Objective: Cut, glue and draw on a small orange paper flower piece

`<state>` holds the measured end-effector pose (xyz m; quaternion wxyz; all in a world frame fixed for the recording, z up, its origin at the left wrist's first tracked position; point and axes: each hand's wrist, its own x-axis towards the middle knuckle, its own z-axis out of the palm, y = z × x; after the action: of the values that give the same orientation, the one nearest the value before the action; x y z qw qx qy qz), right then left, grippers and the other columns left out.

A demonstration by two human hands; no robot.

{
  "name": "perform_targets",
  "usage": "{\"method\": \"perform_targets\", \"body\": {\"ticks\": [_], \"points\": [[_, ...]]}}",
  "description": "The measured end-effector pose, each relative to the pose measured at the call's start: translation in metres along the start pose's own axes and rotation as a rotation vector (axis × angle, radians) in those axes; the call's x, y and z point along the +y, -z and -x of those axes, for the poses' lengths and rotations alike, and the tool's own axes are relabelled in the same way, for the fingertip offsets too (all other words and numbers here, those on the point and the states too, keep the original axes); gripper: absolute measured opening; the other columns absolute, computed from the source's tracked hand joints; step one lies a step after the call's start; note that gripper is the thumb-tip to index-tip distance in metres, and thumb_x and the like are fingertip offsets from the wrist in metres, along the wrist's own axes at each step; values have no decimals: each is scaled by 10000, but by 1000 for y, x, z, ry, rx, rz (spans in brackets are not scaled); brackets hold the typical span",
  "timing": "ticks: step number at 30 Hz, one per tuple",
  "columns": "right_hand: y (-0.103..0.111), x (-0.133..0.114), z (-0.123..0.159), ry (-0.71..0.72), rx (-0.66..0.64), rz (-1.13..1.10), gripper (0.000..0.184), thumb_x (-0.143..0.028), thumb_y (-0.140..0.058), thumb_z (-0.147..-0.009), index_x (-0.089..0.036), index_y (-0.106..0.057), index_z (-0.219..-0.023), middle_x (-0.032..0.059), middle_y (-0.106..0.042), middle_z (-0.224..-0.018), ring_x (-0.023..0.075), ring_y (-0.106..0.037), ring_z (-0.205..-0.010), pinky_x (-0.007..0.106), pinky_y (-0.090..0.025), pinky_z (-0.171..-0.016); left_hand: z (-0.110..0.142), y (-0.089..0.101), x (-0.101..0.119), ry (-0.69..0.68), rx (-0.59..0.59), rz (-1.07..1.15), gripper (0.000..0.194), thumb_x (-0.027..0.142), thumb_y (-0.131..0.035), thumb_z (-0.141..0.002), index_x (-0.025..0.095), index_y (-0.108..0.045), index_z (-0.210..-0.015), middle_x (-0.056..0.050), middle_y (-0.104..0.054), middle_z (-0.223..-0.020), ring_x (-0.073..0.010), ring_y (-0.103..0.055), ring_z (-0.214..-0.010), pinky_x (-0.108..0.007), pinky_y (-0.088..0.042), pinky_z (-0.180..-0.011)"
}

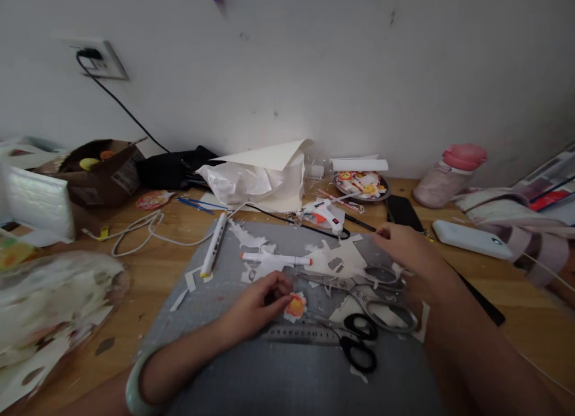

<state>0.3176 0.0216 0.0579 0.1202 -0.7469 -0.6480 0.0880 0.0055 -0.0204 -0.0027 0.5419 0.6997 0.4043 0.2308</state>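
Note:
My left hand (260, 302), with a pale bangle on its wrist, pinches the edge of a small paper cutout (295, 306) with an orange and yellow drawing, above a grey mat (202, 356). My right hand (404, 245) is at the mat's far right, its curled fingertips at the near end of a thin black stick (362, 223). Large metal scissors (390, 314) and small black-handled scissors (359, 350) lie between my hands. A metal ruler (300, 334) lies under the cutout. An orange-tipped white marker (276, 258) rests on paper scraps (341, 257).
A white glue gun (330, 215) and a dish (381, 194) of coloured cutouts stand behind the mat. To the right are a phone (403, 212), a white power bank (471, 239) and a pink-lidded bottle (444, 176). A white pen-shaped device (214, 245) with a cable lies left.

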Motion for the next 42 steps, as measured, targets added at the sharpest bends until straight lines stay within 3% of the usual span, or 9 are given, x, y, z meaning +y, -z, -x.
{"method": "perform_targets", "body": {"ticks": [5, 11, 16, 23, 26, 30, 33, 37, 42], "points": [[-14, 39, -22, -20, 65, 98, 215, -217, -508, -815, -140, -689, -902, 120, -702, -893, 240, -649, -812, 315, -472, -688, -1, 2, -5, -28, -69, -226, 123, 286, -513, -836, 189, -553, -901, -21, -616, -830, -153, -551, -758, -268, -441, -694], [-39, 32, -32, 119, 34, 134, 288, -139, -501, -820, -131, -676, -1047, 144, -656, -1124, 257, -579, -1058, 351, -427, -916, 0, 5, 0, -39, -88, -303, 203, 326, -570, -823, 188, -574, -971, -8, -587, -792, -139, -531, -698, -245, -421, -634], [-34, 33, -30, 52, 30, 141, 226, -133, -542, -751, -118, -714, -896, 170, -684, -987, 321, -588, -987, 420, -426, -855, 2, 9, 9, -131, -138, -405, 323, 240, -659, -745, 209, -564, -1052, -22, -611, -908, -167, -541, -780, -299, -416, -728], [-15, 41, -28, -154, 126, -82, 168, -155, -557, -737, -122, -644, -876, 92, -666, -806, 198, -602, -702, 307, -438, -642, 2, 8, 7, -162, -150, -466, 309, 172, -605, -775, 199, -548, -1078, -22, -626, -917, -169, -556, -794, -339, -388, -815], [-7, 29, -26, -196, 243, -206, 120, -203, -574, -778, -135, -578, -877, 80, -625, -814, 172, -565, -706, 302, -427, -641, 2, 6, 6, -159, -161, -513, 244, 240, -630, -797, 196, -566, -1028, -37, -631, -984, -192, -562, -858, -348, -376, -836], [-6, -3, -15, -94, 308, -483, 101, -249, -577, -817, -199, -489, -808, -4, -567, -770, 99, -536, -684, 239, -427, -638, 3, 4, 5, -136, -169, -587, 275, 370, -669, -785, 185, -571, -963, -48, -630, -987, -226, -562, -913, -361, -368, -841], [-20, -29, 7, 5, 342, -808, 166, -215, -618, -773, -219, -455, -741, -64, -491, -600, 73, -443, -492, 228, -374, -496, 4, 5, 4, -155, -190, -605, 321, 435, -670, -773, 190, -571, -955, -51, -629, -1001, -240, -561, -946, -361, -364, -836], [-51, -54, 52, 126, 121, -1072, 132, -244, -552, -829, -244, -429, -780, -54, -531, -646, 96, -521, -493, 231, -437, -486, 4, 6, 4, -151, -216, -581, 356, 443, -677, -763, 192, -568, -992, -55, -629, -1017, -245, -562, -971, -361, -359, -834], [-69, -63, 91, 374, -132, -844, 77, -199, -544, -837, -252, -516, -886, -6, -617, -801, 142, -623, -689, 265, -526, -634, 0, 6, 5, -154, -226, -565, 194, 329, -623, -813, 199, -569, -946, -36, -631, -1032, -219, -560, -967, -348, -339, -842]]}}
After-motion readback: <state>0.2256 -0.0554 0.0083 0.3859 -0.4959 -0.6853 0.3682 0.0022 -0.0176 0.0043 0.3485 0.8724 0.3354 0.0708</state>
